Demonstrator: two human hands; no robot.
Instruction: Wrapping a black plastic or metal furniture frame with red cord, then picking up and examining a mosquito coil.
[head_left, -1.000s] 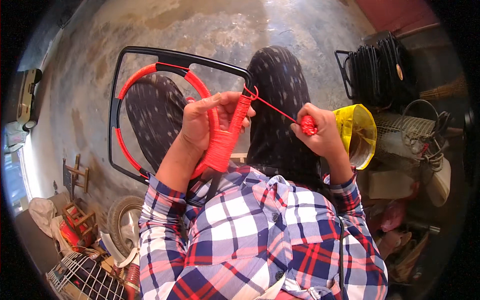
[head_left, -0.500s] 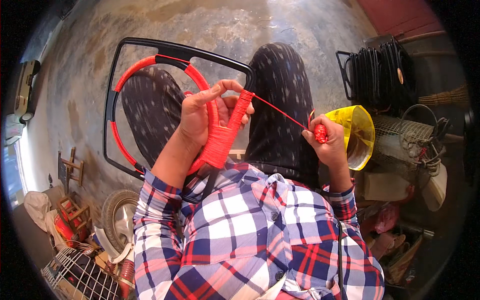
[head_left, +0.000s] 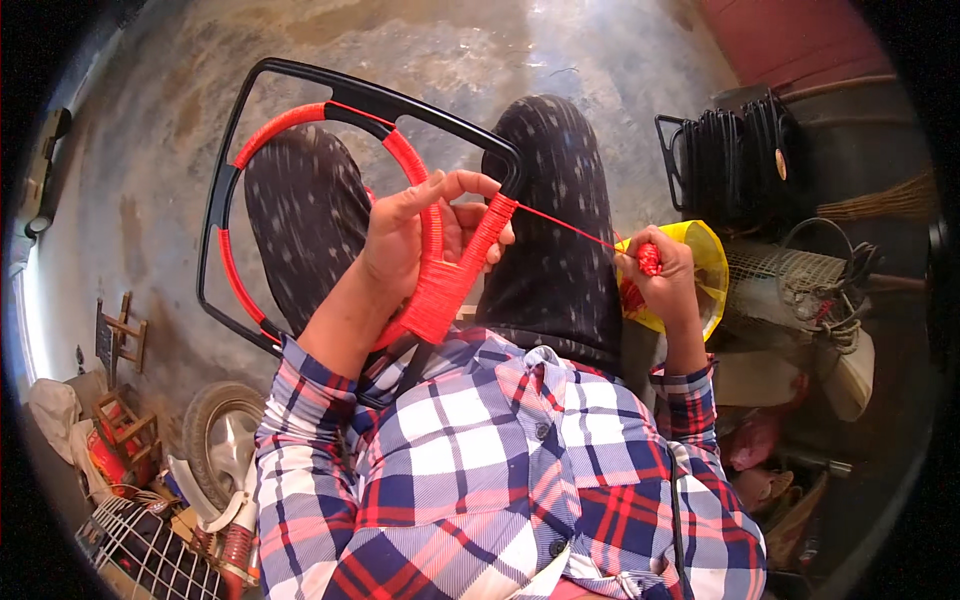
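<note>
A black metal frame [head_left: 385, 98] with a ring inside it lies tilted over my knees. Red cord wrapping [head_left: 442, 297] covers stretches of the ring and a wide joint near my body, continuing up one side bar. My left hand [head_left: 393, 240] grips the wrapped part, its fingers passing through the gap between ring and bar and partly hidden behind it. From the upper end of the wrapped bar, a red cord [head_left: 565, 223] runs straight and taut to my right hand [head_left: 668, 287]. That hand is closed around a small wound bundle of red cord [head_left: 650, 260].
A yellow-rimmed container [head_left: 708, 250] stands beside my right hand, with red material showing inside. Several black frames [head_left: 735, 150] are stacked at the right, near a wire-mesh basket [head_left: 790, 268] and a straw broom [head_left: 880, 198]. On the left are a wheel [head_left: 200, 425] and a wooden stool [head_left: 125, 430].
The black frame has tilted slightly and its near corner has shifted a little right. My right hand has moved slightly right with the cord bundle, the cord staying taut. Both grips look the same.
</note>
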